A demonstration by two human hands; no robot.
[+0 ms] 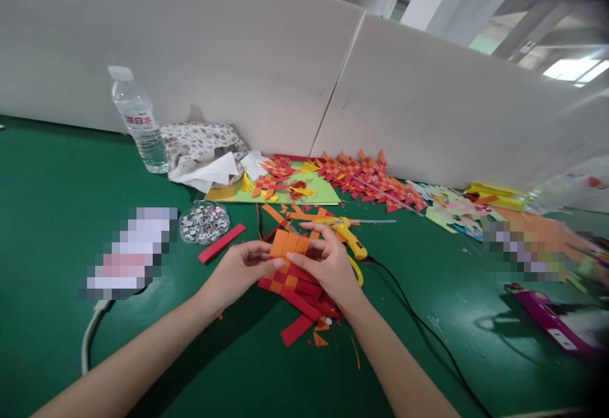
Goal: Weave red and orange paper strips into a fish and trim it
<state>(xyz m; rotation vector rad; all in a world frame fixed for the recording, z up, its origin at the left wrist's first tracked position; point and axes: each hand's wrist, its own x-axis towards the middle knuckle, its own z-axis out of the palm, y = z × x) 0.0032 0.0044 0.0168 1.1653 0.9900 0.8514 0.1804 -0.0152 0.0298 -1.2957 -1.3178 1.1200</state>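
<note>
Between my two hands is a piece of woven red and orange paper strips (288,246), its orange strips side by side at the top. My left hand (245,272) pinches its left edge between thumb and fingers. On the other edge, my right hand (329,266) grips it with the thumb in front and fingers behind. Beneath lie loose red paper strips (299,329) and orange scraps (320,339). Just beyond my right hand rests a yellow glue gun (349,239) with a clear glue stick. A single red strip (221,243) lies left of my left hand.
A round clear box of googly eyes (204,222), a blurred-out phone (136,250) on a cable and a water bottle (140,123) stand left. Woven paper fish (366,177) are piled along the partition (190,37). A black cord (419,316) and purple power strip (552,320) lie right.
</note>
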